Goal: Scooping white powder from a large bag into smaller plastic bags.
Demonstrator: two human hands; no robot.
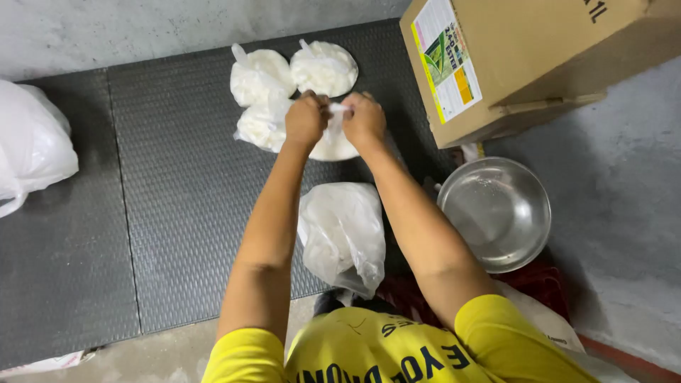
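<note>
Both hands, left hand (306, 119) and right hand (364, 120), clench the small bag's (333, 145) neck, its bulk at six o'clock (three tied bags (259, 76) at eleven)

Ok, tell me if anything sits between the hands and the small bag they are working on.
Nothing visible does. The left hand and the right hand both already grip the twisted neck of the small white bag on the dark mat. Three other tied bags lie beside and beyond it.
</note>
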